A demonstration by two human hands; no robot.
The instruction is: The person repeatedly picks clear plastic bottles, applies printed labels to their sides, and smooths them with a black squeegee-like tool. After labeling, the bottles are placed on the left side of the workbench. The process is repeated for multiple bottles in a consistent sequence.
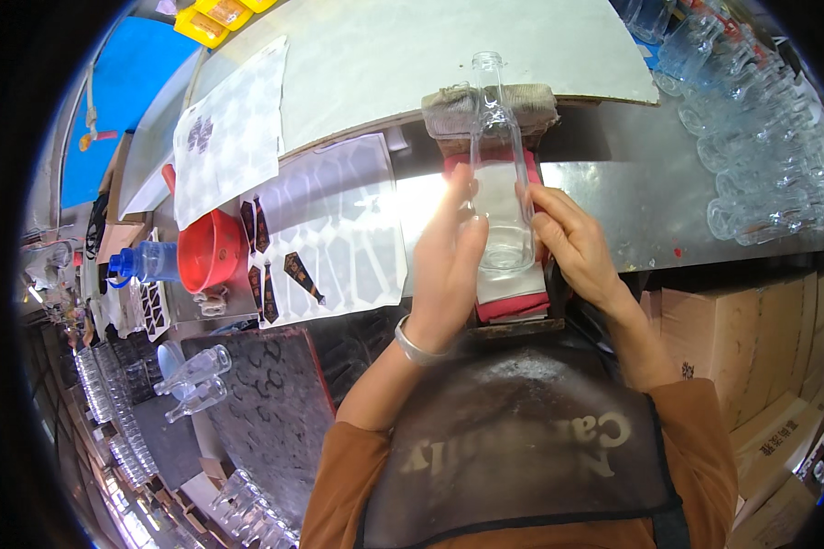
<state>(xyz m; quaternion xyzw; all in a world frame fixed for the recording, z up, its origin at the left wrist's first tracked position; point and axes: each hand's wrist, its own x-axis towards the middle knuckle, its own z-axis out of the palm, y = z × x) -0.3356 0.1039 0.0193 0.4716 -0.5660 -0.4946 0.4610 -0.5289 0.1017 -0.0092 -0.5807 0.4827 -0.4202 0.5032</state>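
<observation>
A clear glass bottle lies between my hands, its neck pointing away from me. It rests on a padded stand with a folded cloth pad under the neck end and white-and-red cloth beneath the base. My left hand, with a silver bangle at the wrist, presses its thumb and fingers along the bottle's left side; glare washes out some fingers. On the right side, my right hand grips the lower body with bent fingers.
Left of the stand lies a white decal sheet with several dark tie-shaped decals. Beside it are a red basin and a blue-capped plastic bottle. Glass mugs crowd the far right. Cardboard boxes stand at lower right.
</observation>
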